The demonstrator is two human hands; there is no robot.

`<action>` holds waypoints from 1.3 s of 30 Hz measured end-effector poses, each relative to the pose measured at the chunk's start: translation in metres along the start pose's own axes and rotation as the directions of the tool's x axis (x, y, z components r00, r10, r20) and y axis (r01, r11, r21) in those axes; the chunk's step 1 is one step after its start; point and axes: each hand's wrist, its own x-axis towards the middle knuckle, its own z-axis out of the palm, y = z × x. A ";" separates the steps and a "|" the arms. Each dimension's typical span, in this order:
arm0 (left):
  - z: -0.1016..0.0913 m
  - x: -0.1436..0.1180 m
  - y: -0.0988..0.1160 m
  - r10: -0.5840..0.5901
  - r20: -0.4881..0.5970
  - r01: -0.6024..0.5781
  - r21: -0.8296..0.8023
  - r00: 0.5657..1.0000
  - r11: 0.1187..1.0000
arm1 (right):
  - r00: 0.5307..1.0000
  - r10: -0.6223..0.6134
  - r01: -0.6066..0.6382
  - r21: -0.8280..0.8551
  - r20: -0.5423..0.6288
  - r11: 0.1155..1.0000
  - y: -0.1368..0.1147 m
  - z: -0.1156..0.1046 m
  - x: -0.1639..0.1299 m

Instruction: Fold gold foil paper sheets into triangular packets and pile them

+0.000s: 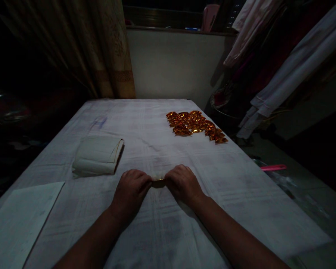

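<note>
Between my hands, low over the near middle of the table, is a small strip of folded gold foil paper (158,183), pale along its upper side. My left hand (132,188) pinches its left end, and my right hand (183,183) pinches the right end. Fingers cover both ends, so only the short middle part shows. Farther off to the right lies a cluster of several shiny gold-orange folded foil pieces (192,121). Left of my hands sits a thick folded stack of pale paper (96,155).
A pale checked cloth covers the table (156,142). At the near left lies a flat pale sheet (25,216). Beyond the far edge are a wall (179,63) and a curtain (109,48). Clothes (285,71) hang at the right, above a pink object (273,167).
</note>
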 end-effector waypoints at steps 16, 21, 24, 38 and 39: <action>0.001 -0.004 0.010 0.011 0.027 -0.011 0.021 1.000 1.000 | 0.987 0.159 -0.160 -0.051 -0.027 0.986 -0.010 -0.004 -0.018; 0.001 -0.001 0.010 -0.077 0.069 0.080 -0.034 0.995 0.996 | 0.975 0.222 -0.222 -0.032 -0.029 0.974 -0.009 -0.002 -0.012; 0.002 0.000 0.010 -0.108 0.072 0.110 -0.031 0.992 0.993 | 0.965 0.259 -0.260 -0.017 -0.030 0.966 -0.011 -0.001 -0.008; 0.005 0.005 0.014 -0.186 0.072 0.178 0.109 0.980 0.978 | 0.935 0.354 -0.355 -0.034 -0.029 0.934 -0.009 -0.001 0.001; 0.005 0.005 0.014 -0.187 0.063 0.179 0.114 0.980 0.977 | 0.934 0.357 -0.358 -0.045 -0.027 0.933 -0.009 -0.001 0.002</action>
